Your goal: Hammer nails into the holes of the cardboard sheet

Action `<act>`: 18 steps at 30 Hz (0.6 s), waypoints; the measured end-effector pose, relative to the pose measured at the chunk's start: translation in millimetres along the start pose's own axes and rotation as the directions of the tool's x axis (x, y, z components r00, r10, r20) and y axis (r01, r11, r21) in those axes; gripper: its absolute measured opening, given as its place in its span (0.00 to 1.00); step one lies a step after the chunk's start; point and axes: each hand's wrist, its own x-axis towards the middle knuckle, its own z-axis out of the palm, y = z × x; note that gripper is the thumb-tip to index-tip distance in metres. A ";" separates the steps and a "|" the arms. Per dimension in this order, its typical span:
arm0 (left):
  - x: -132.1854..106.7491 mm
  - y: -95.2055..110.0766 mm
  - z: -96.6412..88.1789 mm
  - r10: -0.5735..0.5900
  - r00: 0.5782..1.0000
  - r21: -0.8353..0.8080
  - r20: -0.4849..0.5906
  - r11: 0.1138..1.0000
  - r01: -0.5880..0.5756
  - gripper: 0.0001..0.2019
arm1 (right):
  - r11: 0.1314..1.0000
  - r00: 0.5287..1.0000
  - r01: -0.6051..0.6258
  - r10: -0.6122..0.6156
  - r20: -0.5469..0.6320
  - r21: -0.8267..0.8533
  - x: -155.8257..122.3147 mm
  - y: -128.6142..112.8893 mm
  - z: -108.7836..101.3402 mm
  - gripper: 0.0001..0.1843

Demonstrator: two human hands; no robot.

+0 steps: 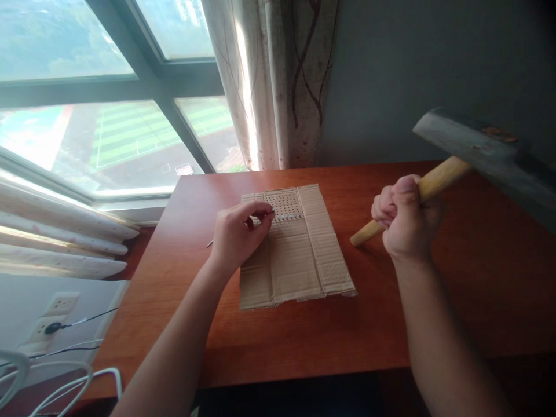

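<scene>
Right hand (406,217), wooden-handled grey hammer (486,153)

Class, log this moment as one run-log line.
left hand: pinches nail on cardboard | right hand: grips hammer, raised | table: wooden

A single head-worn camera looks forward and down over a wooden desk (304,341) toward a window (108,116) and curtain (269,81) at the far edge. It sits close above the forearms; the picture's right edge is dark, probably lens falloff.
</scene>
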 end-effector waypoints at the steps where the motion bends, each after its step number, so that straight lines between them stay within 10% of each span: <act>1: -0.3 -0.8 0.5 -0.001 1.000 0.002 -0.004 1.000 0.001 0.02 | 1.000 1.000 -0.003 0.003 0.000 -0.002 -0.1 0.0 0.1 0.27; 12: -4.6 -8.8 6.8 0.009 0.999 -0.040 -0.031 0.999 -0.010 0.01 | 0.929 0.969 -0.183 0.226 0.102 -0.322 6.9 -1.9 3.0 0.30; 18: -6.2 -11.2 7.6 0.027 0.999 -0.061 -0.028 0.998 -0.028 0.02 | 0.731 0.677 -0.301 0.616 0.403 -0.612 16.7 -16.3 12.7 0.30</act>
